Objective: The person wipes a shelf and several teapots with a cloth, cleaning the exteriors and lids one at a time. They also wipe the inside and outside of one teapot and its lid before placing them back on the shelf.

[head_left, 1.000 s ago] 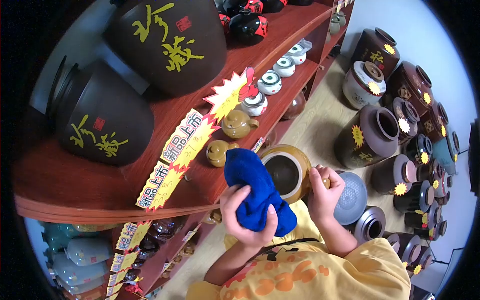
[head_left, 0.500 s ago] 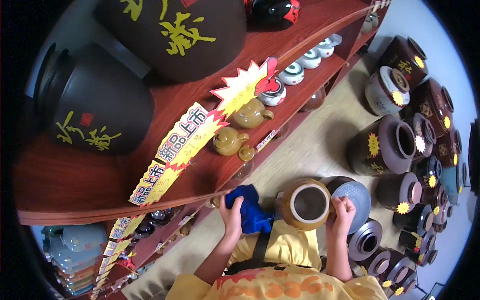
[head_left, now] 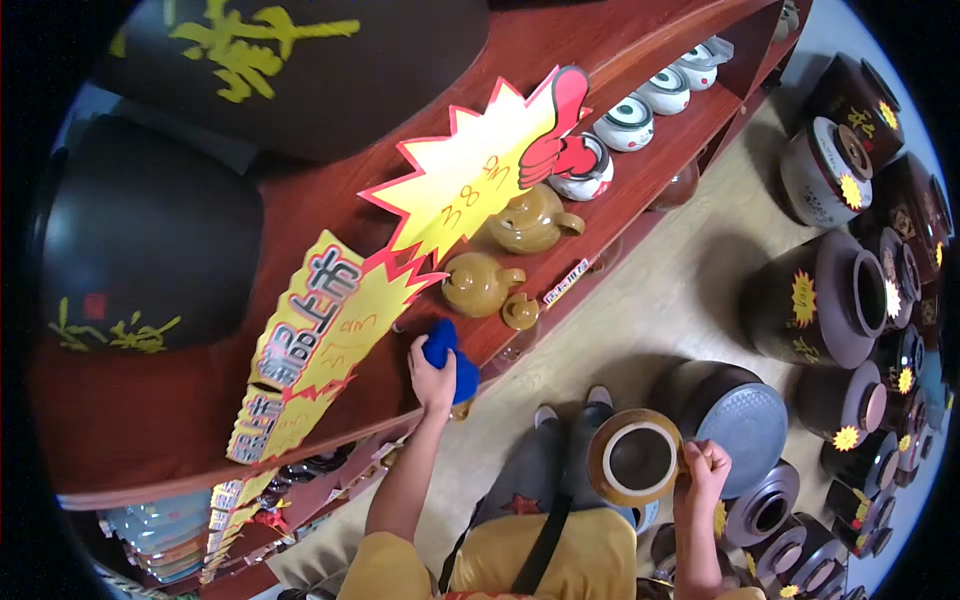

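My left hand (head_left: 432,378) is wrapped round a blue cloth (head_left: 452,362), which rests at the front part of the wooden shelf (head_left: 380,390). Just beyond the cloth sit a mustard-brown teapot (head_left: 478,284) and a small lidded piece (head_left: 520,311) of the same colour. In front of my body, above the floor, my right hand (head_left: 707,466) grips the side handle of a brown ceramic pot (head_left: 603,460). The pot has no lid on, and its pale rim and dark inside face up toward me.
A second teapot (head_left: 532,220) and white lidded jars (head_left: 626,122) line the shelf. Yellow price signs (head_left: 310,330) jut from its edge. Large dark jars (head_left: 815,300) stand on the floor at right, one with a grey lid (head_left: 742,440) near my right hand.
My left hand has moved the blue cloth from beside the shelf edge onto the shelf. The pot in my right hand is slightly lower and further right. The view has shifted.
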Demonstrator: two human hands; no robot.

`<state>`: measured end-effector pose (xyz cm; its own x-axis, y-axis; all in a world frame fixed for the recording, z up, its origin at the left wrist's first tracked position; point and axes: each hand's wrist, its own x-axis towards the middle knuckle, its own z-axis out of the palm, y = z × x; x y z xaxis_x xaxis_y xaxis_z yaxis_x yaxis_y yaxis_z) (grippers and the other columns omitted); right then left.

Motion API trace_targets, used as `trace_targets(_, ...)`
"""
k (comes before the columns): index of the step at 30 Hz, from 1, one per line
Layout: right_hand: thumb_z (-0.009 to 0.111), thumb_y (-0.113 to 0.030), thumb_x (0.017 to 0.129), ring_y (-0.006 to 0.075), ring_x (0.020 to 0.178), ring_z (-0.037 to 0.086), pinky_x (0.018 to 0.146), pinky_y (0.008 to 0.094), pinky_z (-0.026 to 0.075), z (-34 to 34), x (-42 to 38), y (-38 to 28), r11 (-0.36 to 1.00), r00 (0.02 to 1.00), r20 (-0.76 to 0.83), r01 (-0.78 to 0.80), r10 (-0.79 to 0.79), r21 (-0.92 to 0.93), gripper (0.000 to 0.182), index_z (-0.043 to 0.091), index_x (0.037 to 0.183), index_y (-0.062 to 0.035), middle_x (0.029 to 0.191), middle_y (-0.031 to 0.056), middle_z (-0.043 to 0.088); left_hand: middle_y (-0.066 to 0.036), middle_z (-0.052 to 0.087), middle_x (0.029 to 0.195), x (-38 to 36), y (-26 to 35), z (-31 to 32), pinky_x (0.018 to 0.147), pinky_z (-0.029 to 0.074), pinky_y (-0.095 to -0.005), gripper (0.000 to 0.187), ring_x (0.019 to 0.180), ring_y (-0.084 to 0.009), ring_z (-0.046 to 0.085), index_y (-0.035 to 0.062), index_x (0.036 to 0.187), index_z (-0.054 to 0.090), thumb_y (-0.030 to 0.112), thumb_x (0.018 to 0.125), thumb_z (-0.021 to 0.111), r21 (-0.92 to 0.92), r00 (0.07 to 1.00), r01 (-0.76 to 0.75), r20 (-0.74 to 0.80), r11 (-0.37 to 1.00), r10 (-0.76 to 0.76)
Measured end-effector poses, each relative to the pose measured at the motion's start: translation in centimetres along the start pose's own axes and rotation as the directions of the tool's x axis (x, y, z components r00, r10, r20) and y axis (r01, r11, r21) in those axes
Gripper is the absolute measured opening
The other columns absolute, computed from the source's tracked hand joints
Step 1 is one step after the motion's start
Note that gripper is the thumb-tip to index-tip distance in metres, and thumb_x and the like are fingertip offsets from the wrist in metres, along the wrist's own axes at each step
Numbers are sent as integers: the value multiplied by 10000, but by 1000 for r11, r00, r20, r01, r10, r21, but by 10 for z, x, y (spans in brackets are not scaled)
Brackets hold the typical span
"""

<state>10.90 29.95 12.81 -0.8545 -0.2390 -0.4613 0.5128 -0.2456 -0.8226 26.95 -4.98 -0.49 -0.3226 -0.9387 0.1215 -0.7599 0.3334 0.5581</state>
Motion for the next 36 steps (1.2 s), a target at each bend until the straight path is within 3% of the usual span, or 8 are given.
trace_targets(8, 579, 94, 784, 98, 604, 461, 537, 243, 379, 3, 13, 95, 993, 991, 58, -120, 119, 18, 253, 431, 642, -54, 686, 21, 510, -76, 281, 1453, 44, -56, 94, 942, 294, -648, 784, 1279, -354, 327, 234, 1380, 308, 353, 708, 694, 294, 981, 178, 26, 939, -194)
trace_targets(16, 581, 91, 795, 87, 603, 456, 544, 240, 385, 25, 12, 131, 986, 983, 89, -160, 163, -44, 274, 420, 618, -42, 675, 24, 510, -27, 492, 1295, 52, -68, 70, 876, 423, -500, 627, 1037, -354, 542, 228, 1239, 483, 232, 665, 735, 480, 967, -37, 238, 877, -89)
trace_targets(20, 582, 95, 791, 87, 591, 441, 535, 238, 375, 36, 12, 134, 989, 986, 77, -148, 149, -27, 295, 400, 608, -48, 663, 16, 491, -58, 388, 1396, 24, -68, 58, 907, 390, -468, 637, 1118, -325, 477, 226, 1254, 462, 289, 685, 740, 604, 934, -70, 318, 794, -160)
trace_targets(23, 572, 99, 790, 87, 604, 420, 545, 240, 367, 39, 15, 129, 987, 986, 67, -146, 150, -64, 286, 397, 627, -57, 669, 6, 461, -123, 376, 1391, 19, -68, 74, 919, 370, -462, 588, 1189, -321, 422, 197, 1263, 453, 343, 748, 698, 610, 998, -56, 63, 790, 21)
trace_targets(28, 568, 68, 782, 89, 665, 434, 627, 232, 368, 42, 23, 130, 984, 983, 50, -177, 177, -6, 275, 396, 635, -88, 696, -1, 473, -233, 422, 1313, 87, -84, 59, 938, 392, -458, 506, 1236, -372, 407, 50, 1215, 443, 345, 839, 610, 304, 944, 330, -97, 894, -315)
trace_targets(30, 566, 71, 783, 86, 667, 442, 634, 230, 375, 47, 25, 133, 988, 987, 43, -152, 152, -6, 275, 396, 633, -85, 712, 2, 480, -265, 530, 1170, 117, -135, 84, 901, 454, -469, 499, 1087, -397, 543, -52, 1154, 434, 319, 855, 582, -139, 645, 763, 106, 631, -757)
trace_targets(33, 565, 67, 788, 91, 679, 459, 652, 226, 386, 45, 27, 142, 989, 984, 101, -151, 149, 9, 262, 403, 645, -81, 739, 11, 497, -268, 589, 1075, 131, -182, 122, 816, 522, -456, 532, 912, -390, 632, -95, 1158, 401, 299, 851, 581, 30, 638, 760, -222, 649, -737)
trace_targets(36, 564, 106, 793, 83, 614, 384, 541, 229, 333, 50, 26, 148, 993, 993, 25, -118, 119, -31, 307, 358, 656, -76, 681, 1, 427, -273, 610, 1043, 138, -186, 124, 765, 543, -434, 481, 880, -363, 652, -85, 1111, 487, 290, 833, 603, 7, 599, 796, -152, 606, -786)
